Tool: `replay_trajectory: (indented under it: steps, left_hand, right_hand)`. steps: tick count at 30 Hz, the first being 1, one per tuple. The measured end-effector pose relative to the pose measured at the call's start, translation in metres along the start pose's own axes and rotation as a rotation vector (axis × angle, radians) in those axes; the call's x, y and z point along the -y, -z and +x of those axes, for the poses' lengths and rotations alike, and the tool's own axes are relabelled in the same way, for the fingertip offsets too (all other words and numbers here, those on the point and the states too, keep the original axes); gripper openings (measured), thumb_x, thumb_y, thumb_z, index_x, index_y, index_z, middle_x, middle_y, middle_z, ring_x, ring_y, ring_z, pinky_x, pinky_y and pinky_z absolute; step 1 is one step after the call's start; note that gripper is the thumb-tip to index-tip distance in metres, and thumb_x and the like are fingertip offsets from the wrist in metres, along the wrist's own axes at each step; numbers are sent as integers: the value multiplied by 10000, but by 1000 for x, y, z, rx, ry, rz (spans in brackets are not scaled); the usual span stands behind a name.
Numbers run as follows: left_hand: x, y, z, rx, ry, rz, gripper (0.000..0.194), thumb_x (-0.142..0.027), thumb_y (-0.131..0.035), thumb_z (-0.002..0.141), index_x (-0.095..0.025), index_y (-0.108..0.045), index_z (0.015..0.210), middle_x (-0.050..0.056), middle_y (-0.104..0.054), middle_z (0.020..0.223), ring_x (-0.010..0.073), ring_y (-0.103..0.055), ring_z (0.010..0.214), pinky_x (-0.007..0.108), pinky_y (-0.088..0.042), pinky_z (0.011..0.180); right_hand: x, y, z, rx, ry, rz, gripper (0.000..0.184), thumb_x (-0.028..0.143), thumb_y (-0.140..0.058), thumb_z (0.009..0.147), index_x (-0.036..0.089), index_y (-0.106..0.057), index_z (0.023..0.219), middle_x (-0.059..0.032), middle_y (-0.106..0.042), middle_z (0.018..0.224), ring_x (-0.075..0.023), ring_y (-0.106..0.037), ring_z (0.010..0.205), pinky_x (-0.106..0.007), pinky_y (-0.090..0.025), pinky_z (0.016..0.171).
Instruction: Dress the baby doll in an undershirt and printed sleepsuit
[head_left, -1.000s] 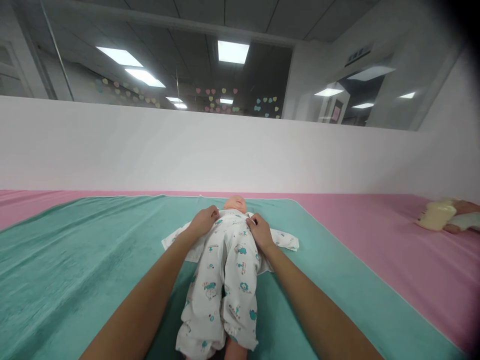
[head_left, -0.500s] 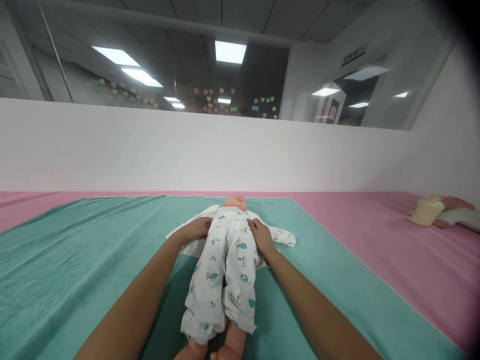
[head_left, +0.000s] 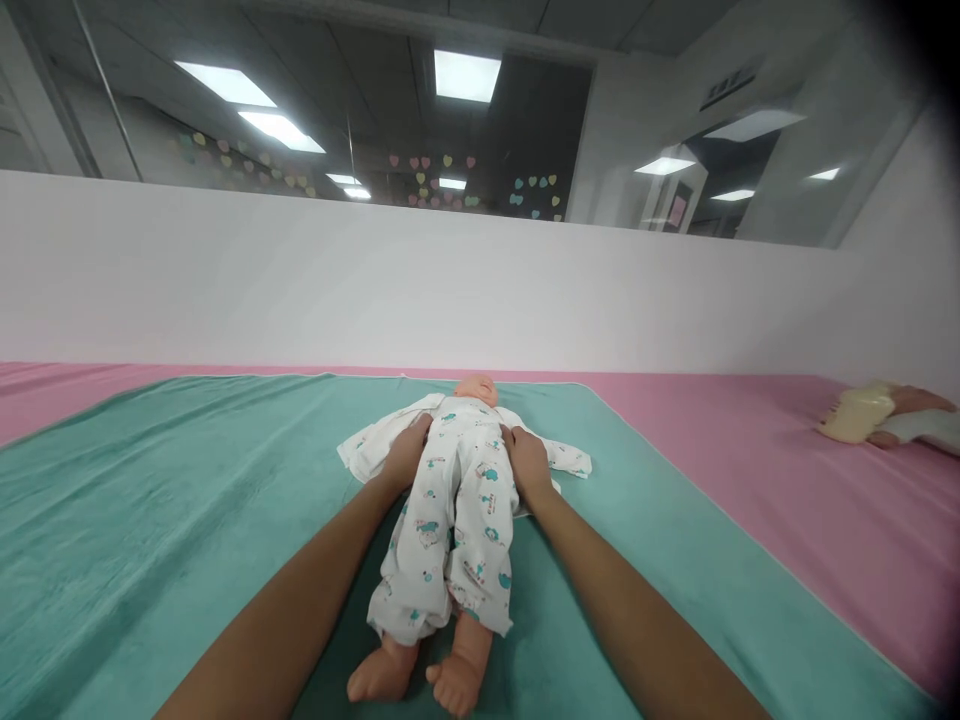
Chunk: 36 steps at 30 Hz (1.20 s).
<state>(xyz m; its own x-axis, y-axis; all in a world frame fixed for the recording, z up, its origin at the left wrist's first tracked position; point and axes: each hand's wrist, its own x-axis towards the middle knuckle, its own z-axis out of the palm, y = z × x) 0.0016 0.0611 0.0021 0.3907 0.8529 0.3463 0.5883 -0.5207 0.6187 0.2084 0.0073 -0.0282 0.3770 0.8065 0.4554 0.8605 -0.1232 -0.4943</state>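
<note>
A baby doll (head_left: 475, 391) lies on its back on a teal towel (head_left: 150, 520), head away from me, bare feet (head_left: 420, 680) toward me. White printed trousers (head_left: 450, 530) cover its legs up to the chest, over an open white top (head_left: 367, 450) spread beneath it. My left hand (head_left: 407, 452) grips the trousers' waistband at the doll's left side as seen. My right hand (head_left: 526, 462) grips the waistband on the other side. Both hands have fingers curled on the cloth.
The towel lies on a pink mat (head_left: 750, 470). A white wall (head_left: 450, 290) runs along the far edge, with glass above. At the far right another person's hand (head_left: 911, 400) rests by a cream bottle-like object (head_left: 851, 412).
Both hands slid down from the doll's shoulders to its waist. The trousers sit higher on the doll, and the bare feet now show beyond the cuffs.
</note>
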Motion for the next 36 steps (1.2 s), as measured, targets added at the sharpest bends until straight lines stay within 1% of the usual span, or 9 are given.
replay_trajectory:
  steps: [6,10,13,16,19,22,26,30,36]
  left_hand:
    - [0,-8,-2,-96,-4,206,279,-428,-501,757,-229,-466,949,63,-599,883,238,-561,815,300,-359,666]
    - [4,-4,-8,-125,130,113,235,-390,-419,806,-235,-454,979,48,-603,887,201,-548,762,280,-363,628]
    - [2,10,-25,-172,137,12,196,-350,-375,823,-214,-480,918,29,-595,885,165,-529,755,259,-381,648]
    - [-7,35,-65,-116,77,-27,168,-355,-426,799,-203,-496,814,-10,-552,715,138,-497,666,238,-384,622]
    - [-22,62,-124,3,35,-30,213,-404,-466,784,-204,-495,716,-33,-497,607,123,-446,589,226,-374,559]
    - [-34,76,-177,164,19,-44,195,-389,-463,802,-217,-536,744,-16,-568,718,135,-508,681,233,-412,617]
    - [-39,72,-214,170,14,-70,190,-318,-479,800,-250,-528,971,21,-569,1032,173,-516,966,289,-415,847]
    - [-39,63,-222,165,-12,-126,269,-223,-470,784,-239,-499,1051,34,-524,1095,168,-491,1026,306,-398,894]
    - [-46,54,-222,46,53,-63,149,-290,-427,817,-210,-509,912,9,-571,899,147,-545,812,282,-440,727]
  right_hand:
    - [0,3,-8,-23,-17,6,310,375,-276,902,187,-512,830,-64,-543,851,-169,-486,677,-270,-282,572]
    - [10,18,-28,-131,-6,36,196,241,-318,861,189,-456,990,-67,-481,1004,-154,-473,673,-269,-288,557]
    - [30,42,-54,-136,144,81,182,198,-308,848,199,-467,938,-59,-495,965,-166,-481,730,-279,-320,605]
    - [62,71,-90,-39,363,157,172,264,-332,862,209,-495,850,-48,-527,842,-170,-482,743,-286,-339,654]
    - [93,90,-126,204,640,154,246,371,-407,844,222,-521,685,-22,-542,693,-162,-483,690,-297,-332,656]
    - [115,93,-154,385,763,31,273,446,-507,783,208,-558,660,-36,-571,661,-178,-498,658,-321,-329,627]
    - [129,85,-172,399,716,-166,171,329,-560,763,162,-597,771,-108,-604,758,-237,-538,739,-352,-340,632]
    - [128,85,-171,422,700,-215,95,181,-484,789,144,-572,789,-89,-601,760,-207,-543,703,-311,-310,574]
    - [110,86,-165,521,541,192,102,282,-521,773,184,-498,757,23,-553,661,-109,-476,615,-223,-256,513]
